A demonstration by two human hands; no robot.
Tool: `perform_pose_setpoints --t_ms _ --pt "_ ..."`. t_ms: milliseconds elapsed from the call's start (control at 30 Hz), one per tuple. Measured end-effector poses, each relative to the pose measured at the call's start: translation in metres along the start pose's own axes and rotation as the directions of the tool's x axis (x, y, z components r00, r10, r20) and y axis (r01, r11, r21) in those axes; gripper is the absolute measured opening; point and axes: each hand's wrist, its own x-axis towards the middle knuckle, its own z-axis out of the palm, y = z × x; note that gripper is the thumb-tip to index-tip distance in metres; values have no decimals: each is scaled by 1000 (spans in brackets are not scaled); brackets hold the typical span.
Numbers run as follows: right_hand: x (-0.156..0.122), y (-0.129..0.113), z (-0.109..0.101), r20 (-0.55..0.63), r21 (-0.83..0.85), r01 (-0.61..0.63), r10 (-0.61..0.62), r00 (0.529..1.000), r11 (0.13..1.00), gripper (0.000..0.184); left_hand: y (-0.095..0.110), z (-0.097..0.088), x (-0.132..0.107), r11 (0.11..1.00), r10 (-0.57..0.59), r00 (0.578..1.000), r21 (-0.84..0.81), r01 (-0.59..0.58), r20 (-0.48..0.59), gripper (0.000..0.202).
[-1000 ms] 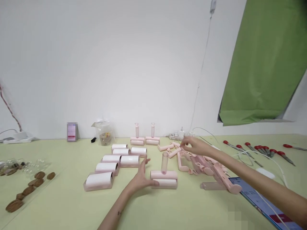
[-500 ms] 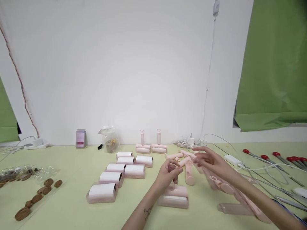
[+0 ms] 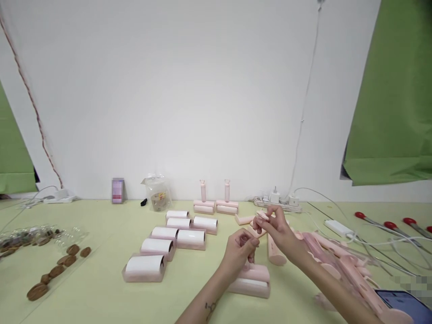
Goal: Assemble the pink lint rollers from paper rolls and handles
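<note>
My left hand (image 3: 236,250) is closed round the upright handle of a pink lint roller (image 3: 252,280) that rests on the table; the fingers hide most of that handle. Just above and to the right, my right hand (image 3: 279,228) pinches a small pale pink cap-like piece (image 3: 262,216), partly covered by the fingertips. The piece is apart from the handle. Behind and beneath the right hand lie loose pink handle parts (image 3: 276,254). A heap of more pink parts (image 3: 344,270) spreads under the right forearm.
Several white sticky rolls in pink covers (image 3: 144,268) stand to the left. Two upright lint rollers (image 3: 227,206) are by the wall, near a power strip (image 3: 286,207). Brown walnut-like pieces (image 3: 56,271) lie far left. White cables and red-tipped tools (image 3: 390,226) occupy the right; a tablet-like screen (image 3: 403,306) is nearer.
My right hand has come left from over the pink parts toward my left hand, and now a small pink piece shows in its fingers. My left hand stays at the lint roller. The view has shifted slightly.
</note>
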Motion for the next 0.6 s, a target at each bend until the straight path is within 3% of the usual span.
perform_pose_setpoints --t_ms 133,233,367,600 --pt "-4 -12 -2 54 -51 -98 101 993 994 24 2 1 -2 1000 10 1000 -25 -10 -1 48" --pt "-6 -16 2 134 -75 -82 91 987 994 22 2 4 -1 993 -53 998 -111 47 -45 62" --pt "-9 -5 10 268 -76 -41 60 962 996 20 1 7 -1 976 -114 988 -196 92 -105 63" --pt "-15 6 17 287 25 -106 94 953 994 22 2 9 -1 958 -166 978 -254 131 -124 61"
